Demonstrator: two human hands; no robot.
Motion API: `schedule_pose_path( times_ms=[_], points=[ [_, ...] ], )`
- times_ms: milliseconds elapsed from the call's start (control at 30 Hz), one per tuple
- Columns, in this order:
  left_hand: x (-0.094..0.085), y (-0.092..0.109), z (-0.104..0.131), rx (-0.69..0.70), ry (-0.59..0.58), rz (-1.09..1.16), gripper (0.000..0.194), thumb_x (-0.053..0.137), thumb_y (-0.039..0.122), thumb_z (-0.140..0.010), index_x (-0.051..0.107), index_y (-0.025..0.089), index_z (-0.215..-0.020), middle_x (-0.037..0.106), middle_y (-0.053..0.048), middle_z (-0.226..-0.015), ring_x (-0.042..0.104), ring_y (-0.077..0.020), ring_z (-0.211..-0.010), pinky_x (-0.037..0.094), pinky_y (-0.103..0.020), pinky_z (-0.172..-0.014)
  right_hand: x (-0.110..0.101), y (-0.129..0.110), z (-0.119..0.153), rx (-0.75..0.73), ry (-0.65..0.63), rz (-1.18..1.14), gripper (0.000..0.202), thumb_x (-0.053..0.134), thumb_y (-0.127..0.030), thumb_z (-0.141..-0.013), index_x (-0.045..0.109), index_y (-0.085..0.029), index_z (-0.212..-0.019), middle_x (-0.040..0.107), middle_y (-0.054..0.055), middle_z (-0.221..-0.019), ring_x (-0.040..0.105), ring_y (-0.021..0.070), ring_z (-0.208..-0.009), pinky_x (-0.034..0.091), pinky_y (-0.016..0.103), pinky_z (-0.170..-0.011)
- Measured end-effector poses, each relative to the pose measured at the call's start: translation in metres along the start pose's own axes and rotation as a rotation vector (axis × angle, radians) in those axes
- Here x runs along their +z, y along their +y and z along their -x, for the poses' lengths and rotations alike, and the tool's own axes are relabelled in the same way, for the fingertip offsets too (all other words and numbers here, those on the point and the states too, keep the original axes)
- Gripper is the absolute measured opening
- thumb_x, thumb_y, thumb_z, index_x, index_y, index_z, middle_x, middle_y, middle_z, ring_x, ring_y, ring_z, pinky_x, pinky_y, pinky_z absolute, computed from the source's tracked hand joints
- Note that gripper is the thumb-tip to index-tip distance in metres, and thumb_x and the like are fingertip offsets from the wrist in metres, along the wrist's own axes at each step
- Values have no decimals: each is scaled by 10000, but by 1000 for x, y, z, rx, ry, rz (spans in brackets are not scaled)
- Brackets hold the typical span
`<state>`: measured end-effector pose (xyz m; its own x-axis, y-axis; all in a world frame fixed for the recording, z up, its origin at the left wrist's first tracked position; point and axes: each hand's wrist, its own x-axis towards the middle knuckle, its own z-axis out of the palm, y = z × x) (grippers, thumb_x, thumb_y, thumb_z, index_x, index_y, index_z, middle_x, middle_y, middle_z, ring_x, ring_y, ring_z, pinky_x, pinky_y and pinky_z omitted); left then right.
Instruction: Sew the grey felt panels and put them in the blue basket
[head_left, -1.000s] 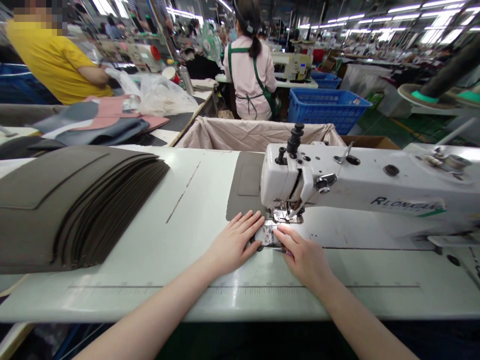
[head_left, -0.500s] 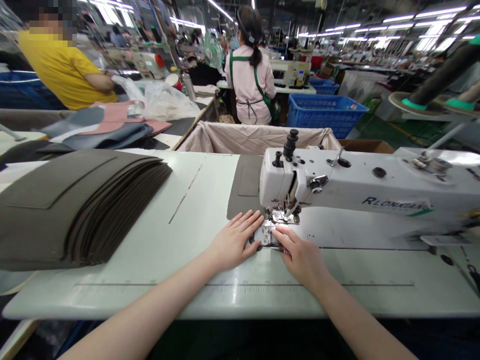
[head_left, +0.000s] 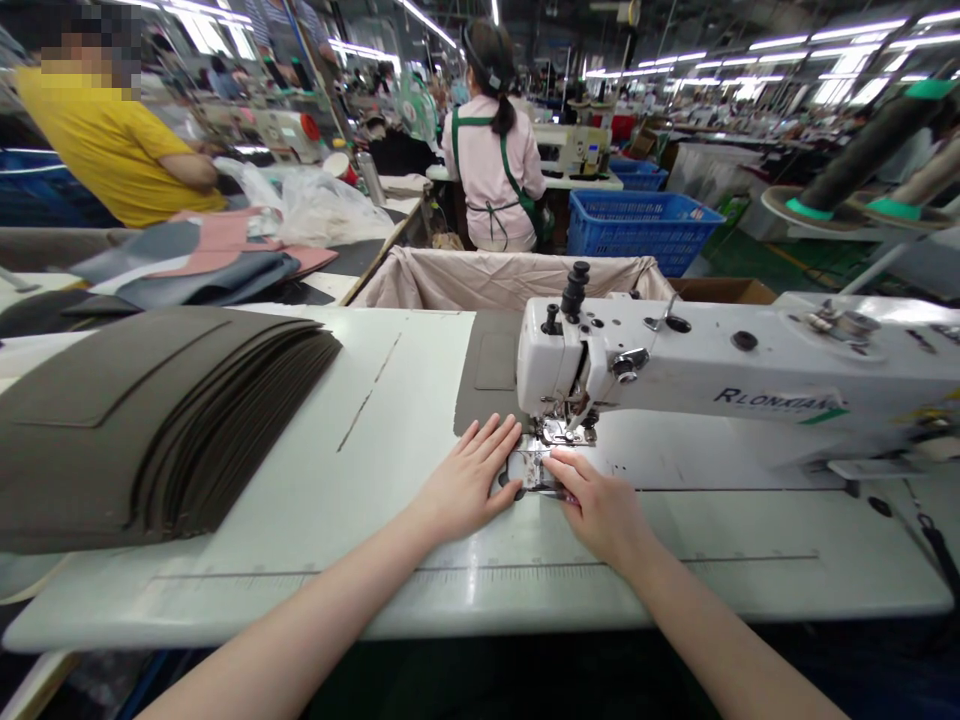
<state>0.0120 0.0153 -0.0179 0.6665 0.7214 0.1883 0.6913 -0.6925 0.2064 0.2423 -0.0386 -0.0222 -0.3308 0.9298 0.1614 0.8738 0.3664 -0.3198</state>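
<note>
My left hand (head_left: pixel 472 480) lies flat with its fingers spread, the fingertips on the near edge of a dark grey fabric panel (head_left: pixel 491 360). This panel lies left of the needle area and runs behind the head of a white sewing machine (head_left: pixel 555 350). By the metal presser foot (head_left: pixel 566 432) and needle plate, my right hand (head_left: pixel 600 505) rests with its index finger stretched toward the plate. Its other fingers are curled under, around a small thing with a hint of purple and metal that I cannot make out.
A thick stack of dark grey panels (head_left: pixel 82 430) lies at the left of the pale table (head_left: pixel 390 400). Behind the table is a cloth-lined bin (head_left: pixel 450 280). Farther back are a blue crate (head_left: pixel 641 230) and two people, one in yellow, one in a green-strapped apron.
The whole view has shifted slightly. Both hands and the grey panel keep nearly the same place beside the presser foot.
</note>
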Motion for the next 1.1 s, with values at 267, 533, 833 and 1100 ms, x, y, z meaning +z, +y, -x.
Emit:
schedule_pose_path(
  times_ms=[267,533,833,1100],
  points=[
    [2,0,0,-17,19,-15,725,467,474,-961,92,222,-1528,128,-63,-1577,117,-258,-1450,150,-468,-1199,-2,0,-1,17,14,-6,580,483,-90,-848,438,-239,-1406,490,38,-1421,576,212,-1141,516,306,-875],
    [10,-3,2,-19,19,-85,775,463,517,-950,85,162,-1526,126,-85,-1578,103,-251,-1454,167,-422,-1196,-2,-2,3,-1,30,8,525,499,-123,-864,488,-259,-1371,506,24,-1404,567,204,-1157,512,294,-866],
    [-18,-11,8,-385,96,-246,538,283,432,-1018,330,133,-1462,650,-158,-1005,620,-322,-959,442,-475,-881,-17,-22,24,-26,-106,130,521,499,-178,-881,473,-268,-1394,455,12,-1460,645,233,-984,516,329,-728],
    [-30,-14,162,-551,181,-257,454,296,251,-989,421,240,-1425,443,-156,-1322,476,-337,-1205,422,-513,-996,-28,-66,155,-248,-328,-297,389,542,-225,-874,567,-285,-1257,666,11,-1172,642,185,-857,437,299,-689]
  ],
)
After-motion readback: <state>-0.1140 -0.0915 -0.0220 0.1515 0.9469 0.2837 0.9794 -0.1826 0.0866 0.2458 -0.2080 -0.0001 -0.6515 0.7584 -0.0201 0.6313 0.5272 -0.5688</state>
